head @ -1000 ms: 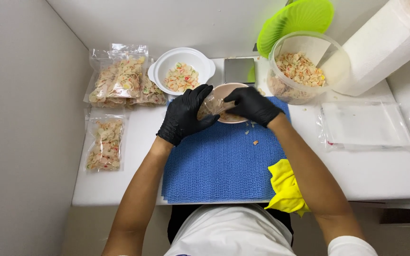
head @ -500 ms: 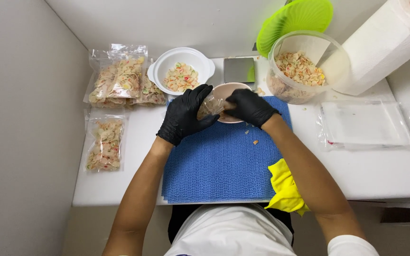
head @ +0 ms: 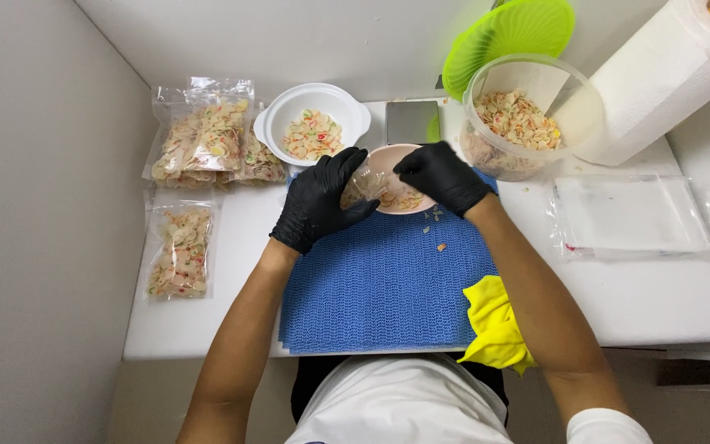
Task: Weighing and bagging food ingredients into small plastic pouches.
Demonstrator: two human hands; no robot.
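Hands barely shifted; both hands' fingers grip clear bag (head: 365, 182) over bowl (head: 408, 201), white table (head: 643, 288).

Two gloved hands (head: 322, 201), three bowls (head: 314, 123), several filled bags (head: 181, 251), one paper-towel roll (head: 659, 74).

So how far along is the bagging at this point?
Done: filled bags stacked at the left, another nearer. In hand: left hand and right hand hold a clear bag over the pink bowl. Left: chips in the clear tub and white bowl; empty bags wait.
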